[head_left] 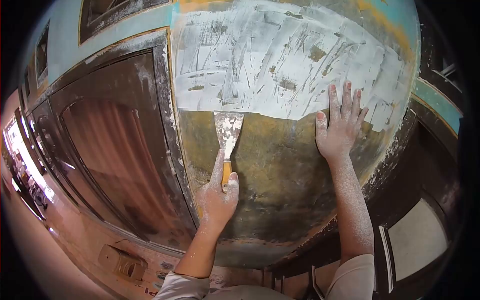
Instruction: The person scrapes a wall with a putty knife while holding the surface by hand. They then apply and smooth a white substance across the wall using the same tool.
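My left hand (216, 197) grips a putty knife (229, 132) by its yellow handle, index finger stretched up toward the blade. White filler spots the metal blade, whose wide edge meets the lower border of the white filler coat (250, 55) on the wall. To the right, my right hand (342, 125) lies flat with spread fingers, fingertips on the white coat and palm over the bare brownish wall (280, 170). Whitish dust covers my right hand and forearm. Dark patches and scrape marks show through the coat.
A dark wooden door (115, 145) with a reddish curtain-like panel stands left of the wall. On the floor at lower left sits a brown plastic object (122, 261). Dark woodwork with a pale panel (417, 240) is at right.
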`<state>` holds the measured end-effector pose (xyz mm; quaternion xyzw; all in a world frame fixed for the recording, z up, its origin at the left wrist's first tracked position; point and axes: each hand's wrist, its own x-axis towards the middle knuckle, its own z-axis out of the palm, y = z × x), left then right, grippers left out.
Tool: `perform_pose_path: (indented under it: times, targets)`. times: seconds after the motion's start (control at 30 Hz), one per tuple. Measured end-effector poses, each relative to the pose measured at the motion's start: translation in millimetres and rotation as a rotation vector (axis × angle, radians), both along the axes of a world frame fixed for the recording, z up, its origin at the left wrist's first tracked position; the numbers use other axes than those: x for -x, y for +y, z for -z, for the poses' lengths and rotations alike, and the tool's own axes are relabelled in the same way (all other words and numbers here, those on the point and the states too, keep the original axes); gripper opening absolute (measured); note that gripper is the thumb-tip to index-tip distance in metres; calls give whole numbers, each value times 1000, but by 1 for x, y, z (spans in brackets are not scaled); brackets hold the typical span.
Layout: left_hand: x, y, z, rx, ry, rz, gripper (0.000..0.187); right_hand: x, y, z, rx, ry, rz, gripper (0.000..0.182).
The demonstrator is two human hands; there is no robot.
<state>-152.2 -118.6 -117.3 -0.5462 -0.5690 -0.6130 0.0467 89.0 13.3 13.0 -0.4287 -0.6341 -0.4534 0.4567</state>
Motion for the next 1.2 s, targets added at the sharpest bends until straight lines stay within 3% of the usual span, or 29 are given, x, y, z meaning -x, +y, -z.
perform_pose_path:
  times: [0.17,0.23,0.3,0.37,0.5,0.83,0.93,1.1,1.2]
  targets:
    - [2,1,1,-7,-36,18,59,0,-1,0,23,-5,29,65]
    - [8,3,8,-117,12,-41,59,1,-2,-1,16,-8,35,63]
    - [11,-1,9,-30,-27,-34,56,1,-3,0,13,-12,38,62]
    - [13,2,4,-163,63,-20,55,1,-2,0,-5,-13,16,62]
    - [17,-6,-7,74,21,-48,55,1,0,1,9,5,10,66]
    - [22,-4,0,-26,45,-56,61,0,2,1,21,-5,39,66]
    - [36,-5,4,74,78,-91,60,3,-5,-17,11,-54,61,66]
    - [45,-7,0,30,51,-150,59,49,-6,-95,-43,1,41,64]
    - [46,-3,1,13,89,-149,58,65,-4,-99,-104,13,49,63]
